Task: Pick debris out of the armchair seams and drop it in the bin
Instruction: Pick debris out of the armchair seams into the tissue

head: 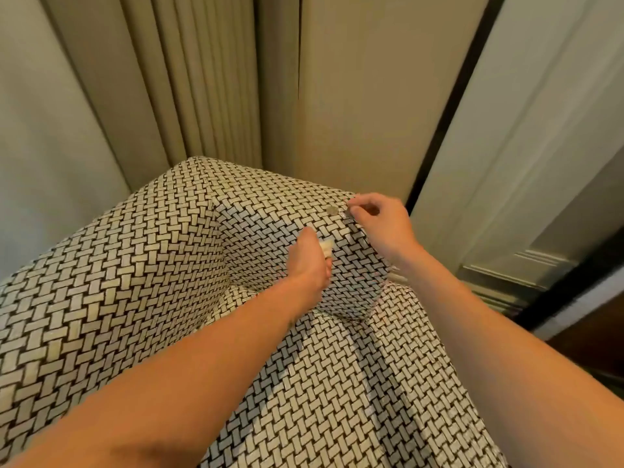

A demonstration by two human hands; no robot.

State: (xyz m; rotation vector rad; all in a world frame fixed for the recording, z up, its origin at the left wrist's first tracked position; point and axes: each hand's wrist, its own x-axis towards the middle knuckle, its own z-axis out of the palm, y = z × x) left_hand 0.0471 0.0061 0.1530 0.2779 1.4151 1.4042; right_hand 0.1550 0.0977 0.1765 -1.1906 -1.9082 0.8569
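On the armchair (135, 265) arm, a round bit (332, 210) is laid just beside the right hand (378, 221); its fingers are curled, but what is pinched cannot be told. Pale scraps (327, 246) are held in the left hand (309, 258).

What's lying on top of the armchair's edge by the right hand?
A small round disc, perhaps a coin, lies on the armchair beside the right hand. Whatever that hand covers is hidden. The left hand holds a pale scrap.
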